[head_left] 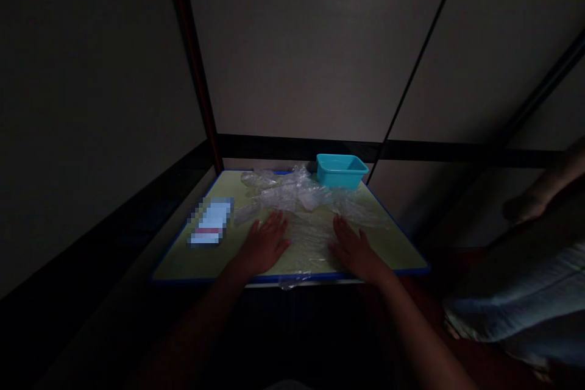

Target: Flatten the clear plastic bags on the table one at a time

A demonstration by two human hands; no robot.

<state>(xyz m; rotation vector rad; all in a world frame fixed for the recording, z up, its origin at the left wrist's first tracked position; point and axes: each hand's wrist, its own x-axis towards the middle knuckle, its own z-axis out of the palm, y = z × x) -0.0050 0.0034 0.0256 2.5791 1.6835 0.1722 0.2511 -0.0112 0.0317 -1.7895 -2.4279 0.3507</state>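
Observation:
Several crumpled clear plastic bags [292,192] lie heaped across the table, and one sheet of the film stretches toward the front edge and hangs slightly over it. On the left side of that film my left hand [266,245] lies flat, fingers spread. My right hand [355,250] rests palm down on the film's right side, its fingers stretched out too. Neither hand grips anything. Between the two hands the plastic is spread fairly flat, with wrinkles. Whether the front piece is separate from the heap I cannot tell.
A turquoise plastic basket [340,177] stands at the table's back right. At the left lies a blurred-out bright phone-like screen [211,222]. The small yellowish table [393,253] has a blue rim and stands near a panelled wall. Another person [534,280] is at the right.

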